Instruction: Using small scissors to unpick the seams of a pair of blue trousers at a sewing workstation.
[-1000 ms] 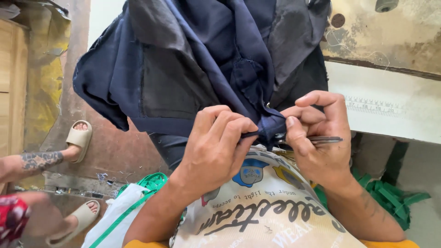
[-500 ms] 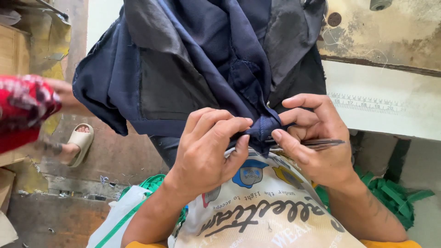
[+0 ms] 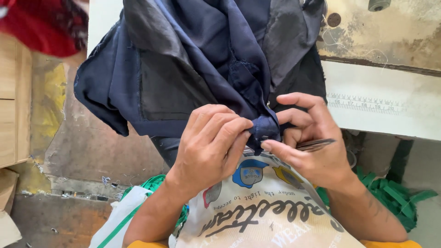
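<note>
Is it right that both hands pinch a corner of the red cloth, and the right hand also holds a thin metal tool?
Not quite. The cloth is dark blue, not red, as the head view shows. The left hand and right hand do pinch its corner, and the right hand also holds a thin metal tool.

Single view: head-worn camera, looking steeply down over the wearer's lap from close range. Left hand point(image 3: 211, 147) and right hand point(image 3: 308, 142) sit at frame centre, the navy garment point(image 3: 193, 69) above them; worktable edge point(image 3: 376, 110) upper right, floor point(image 3: 69, 156) at left. No second view.
</note>
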